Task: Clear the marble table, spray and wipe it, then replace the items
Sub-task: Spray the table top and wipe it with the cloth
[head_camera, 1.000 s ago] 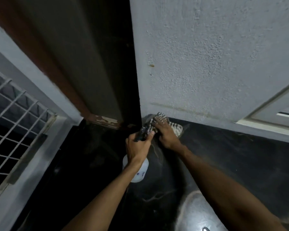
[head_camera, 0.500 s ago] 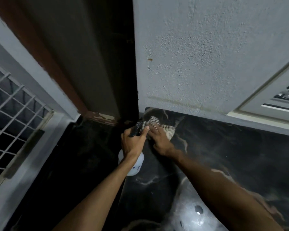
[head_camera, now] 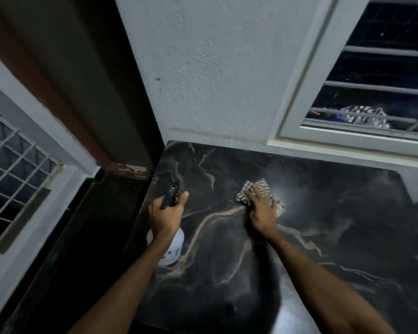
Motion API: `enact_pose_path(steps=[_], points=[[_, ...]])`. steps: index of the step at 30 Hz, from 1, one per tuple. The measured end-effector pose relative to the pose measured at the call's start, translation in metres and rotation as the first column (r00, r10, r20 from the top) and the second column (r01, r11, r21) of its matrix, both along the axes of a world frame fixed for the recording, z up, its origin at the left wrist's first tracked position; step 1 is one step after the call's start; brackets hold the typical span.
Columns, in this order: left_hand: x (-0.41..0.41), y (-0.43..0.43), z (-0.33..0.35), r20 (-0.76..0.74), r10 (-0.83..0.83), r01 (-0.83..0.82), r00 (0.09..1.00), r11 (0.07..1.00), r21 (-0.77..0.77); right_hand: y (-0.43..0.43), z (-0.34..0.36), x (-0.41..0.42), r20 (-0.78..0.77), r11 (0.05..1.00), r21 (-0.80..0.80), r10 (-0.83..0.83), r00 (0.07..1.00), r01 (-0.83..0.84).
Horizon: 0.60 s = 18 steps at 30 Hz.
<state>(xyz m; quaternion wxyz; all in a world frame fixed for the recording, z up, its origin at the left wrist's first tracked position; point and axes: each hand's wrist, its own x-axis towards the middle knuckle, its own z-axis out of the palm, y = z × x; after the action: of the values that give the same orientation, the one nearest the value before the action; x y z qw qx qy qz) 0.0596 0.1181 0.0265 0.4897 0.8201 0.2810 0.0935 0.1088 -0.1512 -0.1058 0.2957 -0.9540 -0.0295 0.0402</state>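
Two hands busy: right hand (head_camera: 262, 213) is pressing the striped cloth (head_camera: 252, 189) flat mid marble table (head_camera: 336, 225), left hand (head_camera: 165, 213) is gripping the spray bottle (head_camera: 168, 247) over the table's left edge. Bottle is risking slipping off that edge; cloth bunching could be leaving streaks.

Single head-worn wide-angle view. It looked forward and steeply down from close above the dark marble bench (head_camera: 323, 225), faced its wall (head_camera: 215, 68) corner, with both forearms entering from the lower edge.
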Motion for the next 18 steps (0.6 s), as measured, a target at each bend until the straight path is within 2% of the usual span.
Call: enact_pose_path(steps=[2, 3, 5, 7, 9, 10, 11, 12, 14, 16, 17, 18], points=[[-0.016, -0.021, 0.003, 0.000, 0.001, -0.001, 1.000, 1.000, -0.004, -0.024, -0.002, -0.009, -0.014, 0.975, 0.003, -0.220, 0.975, 0.221], [-0.022, -0.029, 0.002, 0.008, -0.005, 0.005, 1.000, 1.000, -0.002, -0.021, -0.003, -0.012, -0.023, 0.962, 0.002, -0.271, 0.962, 0.271], [-0.032, -0.038, -0.002, 0.027, -0.027, 0.027, 0.999, 1.000, 0.013, 0.012, -0.005, -0.020, -0.005, 0.971, 0.029, -0.237, 0.972, 0.237], [-0.041, -0.040, -0.008, 0.009, -0.038, 0.038, 0.999, 0.998, 0.042, 0.062, -0.012, -0.041, 0.022, 0.996, 0.079, 0.029, 0.999, -0.031], [-0.049, -0.033, -0.014, -0.014, -0.044, 0.045, 0.999, 0.997, 0.058, 0.100, -0.008, -0.064, 0.016, 0.914, 0.024, 0.405, 0.914, -0.406], [-0.050, -0.027, -0.015, -0.013, -0.032, 0.033, 0.999, 0.998, 0.061, 0.105, -0.003, -0.064, 0.019, 0.852, -0.011, 0.523, 0.852, -0.523], [-0.055, -0.020, -0.016, -0.021, -0.017, 0.018, 1.000, 0.998, 0.054, 0.102, -0.001, -0.062, 0.034, 0.833, -0.026, 0.554, 0.832, -0.553], [-0.060, -0.013, -0.016, -0.033, 0.003, -0.001, 0.999, 0.999, 0.046, 0.095, 0.000, -0.058, 0.047, 0.859, -0.020, 0.512, 0.858, -0.512], [-0.071, 0.007, -0.016, -0.077, 0.045, -0.043, 0.996, 0.999, 0.028, 0.085, -0.003, -0.046, 0.010, 0.954, 0.005, 0.301, 0.954, -0.301], [-0.083, 0.022, -0.013, -0.044, 0.033, -0.032, 0.998, 0.999, 0.034, 0.096, 0.001, -0.052, -0.042, 0.990, -0.027, 0.140, 0.989, -0.141], [-0.088, 0.028, -0.012, -0.014, 0.024, -0.023, 1.000, 0.999, 0.032, 0.113, 0.003, -0.063, -0.038, 0.988, -0.040, 0.151, 0.988, -0.152], [-0.093, 0.037, -0.012, -0.003, 0.018, -0.018, 1.000, 1.000, 0.023, 0.136, 0.003, -0.081, -0.028, 0.972, -0.026, 0.232, 0.972, -0.232]])
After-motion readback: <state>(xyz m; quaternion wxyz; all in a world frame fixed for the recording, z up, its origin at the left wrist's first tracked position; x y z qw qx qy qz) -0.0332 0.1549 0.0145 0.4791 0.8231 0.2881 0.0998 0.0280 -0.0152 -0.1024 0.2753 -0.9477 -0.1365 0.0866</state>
